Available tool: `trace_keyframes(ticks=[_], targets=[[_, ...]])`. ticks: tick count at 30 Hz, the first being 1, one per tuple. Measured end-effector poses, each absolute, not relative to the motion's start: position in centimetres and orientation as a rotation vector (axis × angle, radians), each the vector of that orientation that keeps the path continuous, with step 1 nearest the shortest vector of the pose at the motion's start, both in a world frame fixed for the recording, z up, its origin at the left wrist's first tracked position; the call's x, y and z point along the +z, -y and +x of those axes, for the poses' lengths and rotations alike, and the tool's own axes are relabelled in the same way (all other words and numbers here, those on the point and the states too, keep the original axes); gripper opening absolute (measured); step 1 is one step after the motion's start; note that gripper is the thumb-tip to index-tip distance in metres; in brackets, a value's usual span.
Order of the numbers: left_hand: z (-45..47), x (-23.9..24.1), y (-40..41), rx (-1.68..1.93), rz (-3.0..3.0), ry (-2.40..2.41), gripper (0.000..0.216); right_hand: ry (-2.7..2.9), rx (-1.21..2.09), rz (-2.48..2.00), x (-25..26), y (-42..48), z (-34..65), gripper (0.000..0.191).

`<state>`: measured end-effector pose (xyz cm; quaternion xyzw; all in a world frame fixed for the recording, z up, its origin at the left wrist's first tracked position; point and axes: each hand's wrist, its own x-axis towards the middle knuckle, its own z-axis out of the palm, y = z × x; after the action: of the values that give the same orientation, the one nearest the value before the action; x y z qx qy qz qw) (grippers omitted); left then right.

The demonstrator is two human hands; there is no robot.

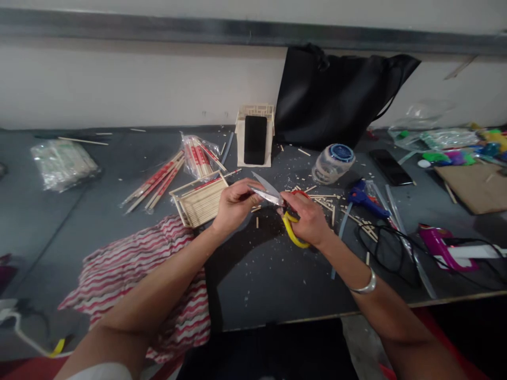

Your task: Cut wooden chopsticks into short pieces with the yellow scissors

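Observation:
My right hand grips a pair of scissors by yellow and red handles, the blades pointing up and to the left, apart from each other. Close by the blades, the fingers of my left hand are pinched together; whatever they hold is too small or hidden to make out. Just left of that hand, a small frame of thin wooden sticks rests on the table. Short cut stick pieces and pale crumbs lie scattered around and beyond my hands.
Behind stand a phone on a stick-built holder, a black bag and a blue-lidded jar. Chopsticks and a striped cloth lie left. On the right are a blue glue gun, cables and another phone.

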<state>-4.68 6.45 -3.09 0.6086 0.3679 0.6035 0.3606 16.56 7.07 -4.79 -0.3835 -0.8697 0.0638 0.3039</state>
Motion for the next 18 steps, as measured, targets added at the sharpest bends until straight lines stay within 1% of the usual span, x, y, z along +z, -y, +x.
trace_keyframes(ticks=[12,18], targets=[[-4.74,-3.00,-6.79,1.526,1.582,-0.872,0.026,2.263,0.110,-1.018,-4.70,-6.83,16.32,0.025],[-4.77,-3.49,-7.00,1.483,1.552,-0.777,0.023,2.255,0.105,-0.953,-4.36,-6.73,16.23,0.028]])
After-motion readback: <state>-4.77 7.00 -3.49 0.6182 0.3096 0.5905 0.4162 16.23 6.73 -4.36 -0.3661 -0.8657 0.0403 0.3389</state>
